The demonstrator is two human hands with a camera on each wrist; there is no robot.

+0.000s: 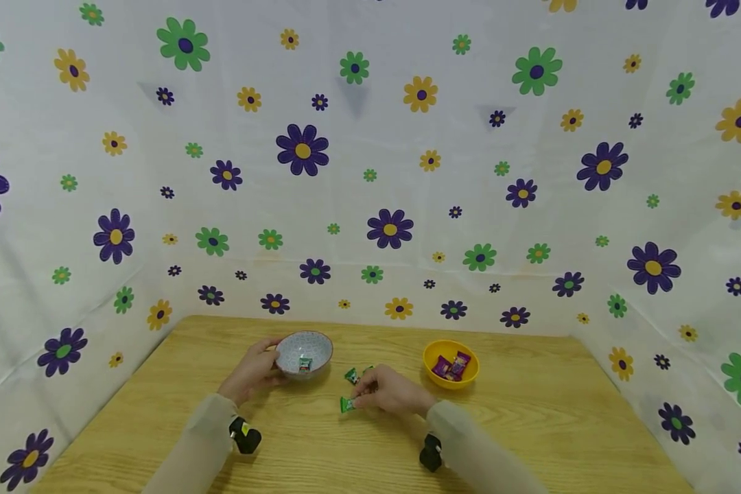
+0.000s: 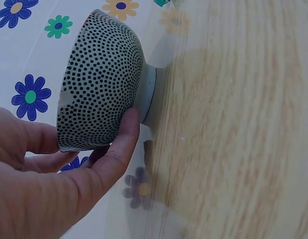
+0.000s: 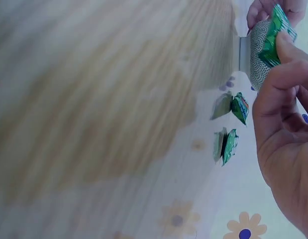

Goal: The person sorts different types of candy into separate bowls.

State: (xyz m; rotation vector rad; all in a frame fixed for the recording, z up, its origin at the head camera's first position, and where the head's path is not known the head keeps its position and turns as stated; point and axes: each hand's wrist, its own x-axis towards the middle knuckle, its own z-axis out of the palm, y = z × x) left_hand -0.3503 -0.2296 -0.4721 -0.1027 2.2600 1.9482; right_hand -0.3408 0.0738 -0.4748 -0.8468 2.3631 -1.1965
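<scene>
My left hand (image 1: 251, 374) holds the side of a speckled bowl (image 1: 304, 343) with a reddish rim. The left wrist view shows the dotted outside of that bowl (image 2: 101, 79), fingers by its rim and thumb low near its foot. Inside lies one green-wrapped candy (image 1: 305, 364). Between thumb and fingertips, my right hand (image 1: 398, 392) pinches another green-wrapped candy (image 1: 347, 405), above the table in the right wrist view. Two more green candies rest on the table beyond this hand, one nearer the bowl (image 3: 240, 108) and one farther off (image 3: 230, 147).
A yellow bowl (image 1: 451, 385) with several purple-wrapped candies (image 1: 461, 363) stands right of my right hand. The wooden table (image 1: 321, 456) meets a white flower-patterned cloth (image 1: 370, 199) at the back and sides. Dark devices are strapped at both wrists.
</scene>
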